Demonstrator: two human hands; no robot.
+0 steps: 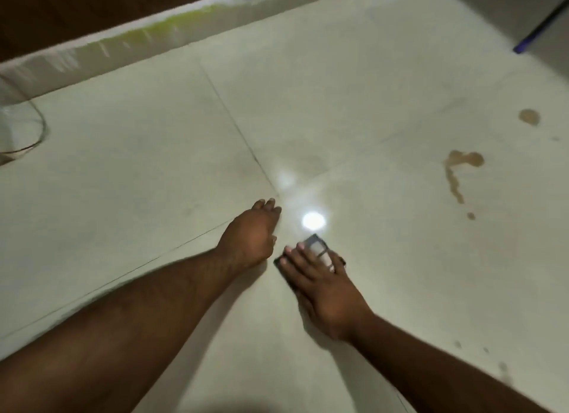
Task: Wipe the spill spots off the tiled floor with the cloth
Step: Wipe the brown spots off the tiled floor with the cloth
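The room is dim, with a greenish cast, and the glossy floor [369,89] throws back one hard white glare spot [313,220] near its middle with a fainter bloom [285,178] just above it. Soft shadows lie under both forearms and a dark blur fills the bottom edge. The whole view is soft and smeared, most along the far skirting [123,40], and grout lines bend toward the edges.

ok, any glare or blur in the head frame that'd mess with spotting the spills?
Head view: a bright lamp reflection glares off the tiled floor just ahead of the cloth under the right hand; the brown spill spots lie clear of it and read fine. The top edge is motion-smeared, and wide-angle bends the tile joints. The left hand casts only a soft shadow.
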